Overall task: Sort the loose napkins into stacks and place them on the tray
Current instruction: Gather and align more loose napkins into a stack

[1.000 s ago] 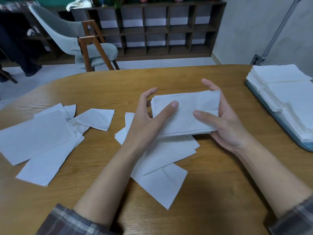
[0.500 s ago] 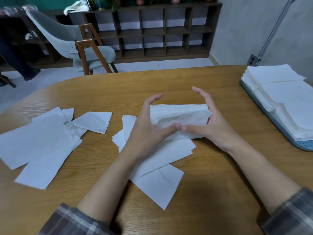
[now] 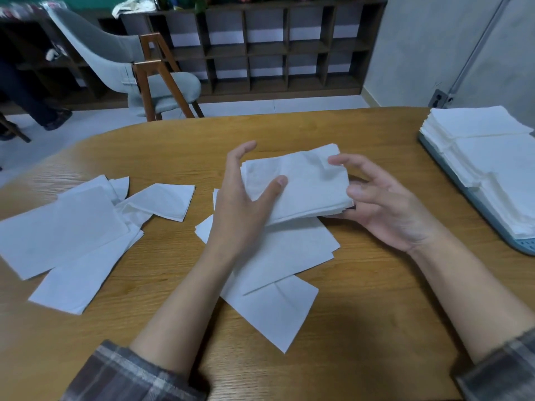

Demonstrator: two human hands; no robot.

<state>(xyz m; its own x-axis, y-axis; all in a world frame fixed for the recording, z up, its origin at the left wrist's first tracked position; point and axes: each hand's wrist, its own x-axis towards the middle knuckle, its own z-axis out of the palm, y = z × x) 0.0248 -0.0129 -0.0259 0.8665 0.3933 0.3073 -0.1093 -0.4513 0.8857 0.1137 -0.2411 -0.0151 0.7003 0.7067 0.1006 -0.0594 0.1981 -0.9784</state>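
left fingers (image 3: 241,147) curl around the far left side of a napkin stack (image 3: 301,186), and the left thumb (image 3: 278,182) presses on its top, so the left hand (image 3: 243,209) grips the stack. right fingers (image 3: 338,161) are spread and loosely bent: the index finger hangs over the stack's far right corner, the thumb sits just beside its right edge, and the lower fingers reach under that edge. the right hand (image 3: 385,209) thus supports the stack from beneath rather than clasping it. the stack is held tilted, its right side raised, above the middle of the tabletop (image 3: 376,299).

directly below the stack, several loose napkins (image 3: 278,256) lie overlapping on the tabletop, with one square napkin (image 3: 278,311) jutting toward the near edge. a second scatter of napkins (image 3: 72,235) lies flat toward the left edge, well apart from the hands. both forearms extend from plaid sleeves (image 3: 124,374) at the near edge.

at the right edge of the tabletop rests a blue-grey tray (image 3: 524,246) bearing sorted napkins (image 3: 492,157) in neat stacks laid side by side. beyond the far edge stand a grey chair (image 3: 150,82) with wooden legs and a dark cubby shelf (image 3: 275,44) against the wall.
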